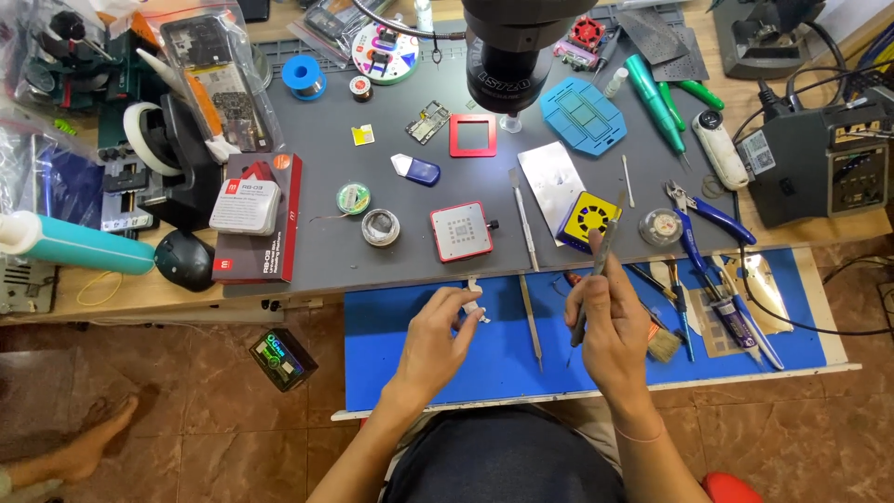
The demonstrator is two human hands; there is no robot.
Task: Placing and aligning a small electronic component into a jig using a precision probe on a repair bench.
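nearest the camera, the left hand [447, 326] pinches a small white-and-metal part [475, 303] between thumb and fingertips, over the blue mat [391, 354] at about six o'clock of the bench. the right hand [605, 321], just toward three o'clock of it, is closed around a slim metal tool [596, 270], likely tweezers, gripped low on the shaft with the tip slanting up toward one o'clock. the two hands are near each other but apart

the little part looks light, stiff and fragile – probably a thin board or bracket, and easily dropped or flicked away. it seems best held by its edges, as the fingertips do now, not squeezed across its face; what it is exactly is too small to tell

between the hands a thin spudger [529, 317] lies on the blue mat, and at three o'clock sit a small brush [663, 345] and blue-handled pliers [703, 219]. farther out on the grey mat [317, 233], at twelve o'clock of the hands, rests a red-framed square stencil jig [462, 231] – beyond it a red square frame [473, 135] and the black microscope head [510, 47]. a red box [263, 219] lies toward ten o'clock, a soldering station [819, 163] toward two o'clock
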